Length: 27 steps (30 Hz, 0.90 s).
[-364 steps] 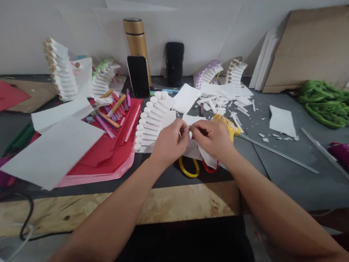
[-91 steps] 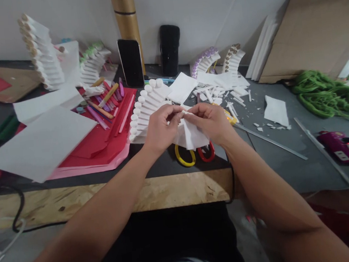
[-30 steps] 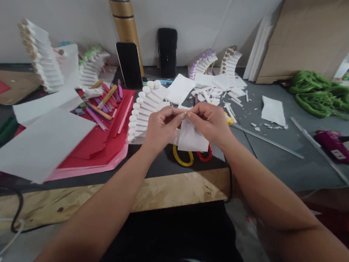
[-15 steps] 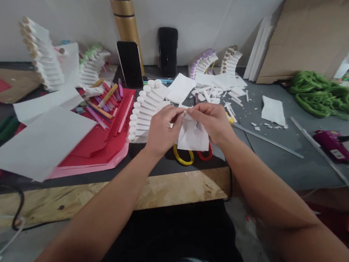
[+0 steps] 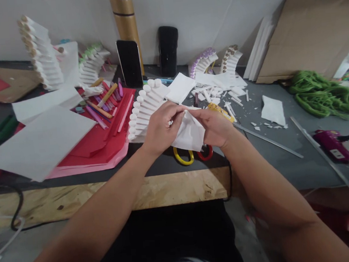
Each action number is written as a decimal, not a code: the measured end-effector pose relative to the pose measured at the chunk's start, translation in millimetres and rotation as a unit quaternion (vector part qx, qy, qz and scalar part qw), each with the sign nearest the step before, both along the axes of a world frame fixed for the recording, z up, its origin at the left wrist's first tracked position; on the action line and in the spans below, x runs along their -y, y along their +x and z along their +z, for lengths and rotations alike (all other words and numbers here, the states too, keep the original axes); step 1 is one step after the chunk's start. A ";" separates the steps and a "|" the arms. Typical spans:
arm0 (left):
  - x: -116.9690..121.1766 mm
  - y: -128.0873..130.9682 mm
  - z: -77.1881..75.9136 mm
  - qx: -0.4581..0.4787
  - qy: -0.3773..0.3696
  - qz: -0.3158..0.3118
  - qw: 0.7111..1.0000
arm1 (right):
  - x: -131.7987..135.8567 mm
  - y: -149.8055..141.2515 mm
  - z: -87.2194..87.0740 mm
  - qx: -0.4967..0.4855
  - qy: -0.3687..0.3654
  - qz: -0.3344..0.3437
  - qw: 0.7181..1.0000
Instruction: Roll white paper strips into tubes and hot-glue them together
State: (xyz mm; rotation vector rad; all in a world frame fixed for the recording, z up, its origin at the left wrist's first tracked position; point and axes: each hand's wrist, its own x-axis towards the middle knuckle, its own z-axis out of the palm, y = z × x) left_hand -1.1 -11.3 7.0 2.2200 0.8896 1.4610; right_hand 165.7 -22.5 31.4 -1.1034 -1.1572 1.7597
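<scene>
Between my hands, above the table's front edge, is a small creased piece of white paper [image 5: 190,134]. My left hand [image 5: 164,127] pinches its top edge with thumb and fingers. My right hand [image 5: 215,123] is closed at the paper's top right side, fingertips meeting those of the left. Below the paper lie scissors [image 5: 184,158] with one yellow and one red handle loop, their blades hidden. A fan-shaped row of white paper rolls [image 5: 142,113] lies just left of my left hand. A yellow cutter [image 5: 221,111] shows beyond my right hand.
Red paper sheets [image 5: 87,149] and white sheets [image 5: 42,142] cover the left. White scraps [image 5: 209,94] lie behind my hands. Two phones [image 5: 130,63] and a gold flask [image 5: 124,19] stand at the back. To the right are green yarn [image 5: 324,93], a metal ruler [image 5: 330,162] and a purple glue gun [image 5: 336,145].
The paper has tilted and swung slightly left. My right hand has turned, its fingers now stretched along the paper's top, and more of the yellow cutter shows.
</scene>
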 end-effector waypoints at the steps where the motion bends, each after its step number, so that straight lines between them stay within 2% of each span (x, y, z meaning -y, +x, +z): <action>1: 0.0 0.2 -0.3 0.001 0.001 -0.004 1.000 | 0.7 -0.6 0.1 -0.010 -0.010 -0.014 1.000; 4: 0.1 -0.1 -0.5 0.005 0.000 -0.007 1.000 | 1.9 -1.1 0.9 -0.046 -0.037 -0.046 0.997; 10: 1.1 -0.7 0.7 -0.012 -0.004 0.005 1.000 | 1.4 4.2 2.3 -0.107 -0.060 0.030 0.992; 16: 1.4 1.5 -3.4 0.022 -0.041 0.034 0.998 | 3.4 2.3 -2.4 -0.017 0.044 -0.011 0.999; 21: 0.7 2.6 -5.1 0.045 -0.069 0.038 0.996 | 2.9 -2.8 -8.1 0.096 0.128 -0.063 0.985; 23: 1.3 4.1 -5.8 0.053 -0.079 0.039 0.995 | 2.6 -3.2 -10.7 0.156 0.189 -0.085 0.966; 24: 1.7 5.2 -6.4 0.056 -0.084 0.041 0.994 | 3.1 -3.3 -11.8 0.199 0.237 -0.102 0.946; 27: 3.1 9.0 -8.9 0.059 -0.090 0.048 0.993 | 7.1 -4.4 -13.9 0.341 0.381 -0.155 0.845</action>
